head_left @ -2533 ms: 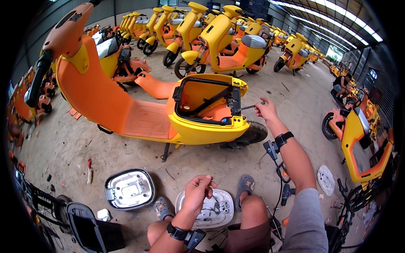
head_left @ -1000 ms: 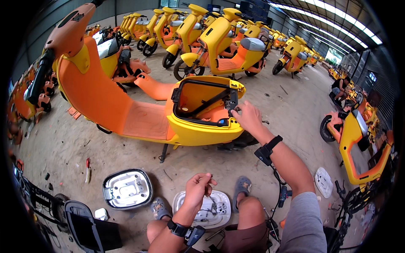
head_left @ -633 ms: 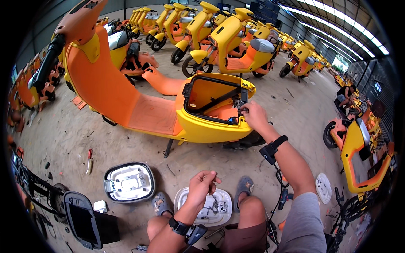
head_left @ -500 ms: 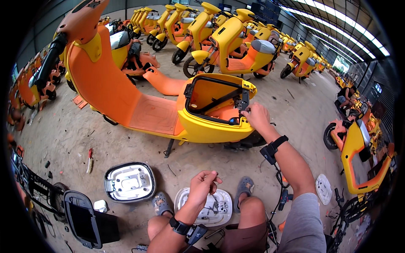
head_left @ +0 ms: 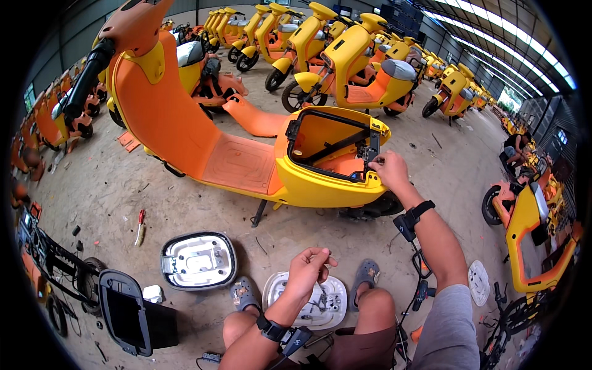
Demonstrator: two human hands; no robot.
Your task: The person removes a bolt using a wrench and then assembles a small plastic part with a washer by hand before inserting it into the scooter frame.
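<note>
A yellow and orange electric scooter stands in front of me with its seat off and the black-rimmed storage opening uncovered. At the rear corner of that opening, my right hand has its fingers closed beside a dark metal bracket; what they grip is too small to make out. My left hand hovers over a white seat base between my feet. Its thumb and fingers are pinched together, and anything in them cannot be made out. Small dark parts lie on the seat base.
An upturned seat with white underside lies at left, near a black bin-like box and a red-handled tool. A cordless drill sits by my right forearm. Rows of scooters fill the background; a person sits far right.
The whole view has shifted, so everything appears further right. Both hands keep nearly the same places and poses, the right one still at the opening's rear corner.
</note>
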